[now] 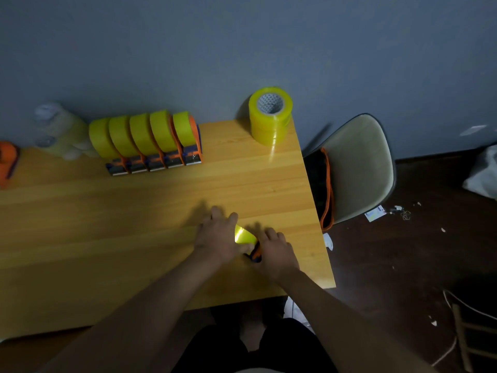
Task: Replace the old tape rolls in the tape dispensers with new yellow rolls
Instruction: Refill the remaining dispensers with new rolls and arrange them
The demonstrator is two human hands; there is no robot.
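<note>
1. Both forearms reach in from the bottom edge, and the two hands meet over the near right part of the wooden surface [113, 211]
2. Between them sits an orange and blue tape dispenser [256, 253] loaded with a yellow roll [244, 235]; only a glossy wedge of the roll shows in the gap
3. Left hand [217, 238] lies over the roll's left side, fingers curled down round it and thumb up against its top
4. Right hand [277, 254] covers the dispenser's right side, fingers bent over it in a grip
5. Farther back, near the wall, five dispensers [156, 146] stand in a tight row, each already carrying a yellow roll, metal ends facing the person
6. At the far right corner, a stack of new yellow rolls [270, 119] stands upright, well apart from the hands
7. Pale, clear old rolls [60, 130] are heaped at the far left, with another orange dispenser [8, 162] at the left edge
8. Beside the surface on the right stands a beige chair [360, 168]
</note>
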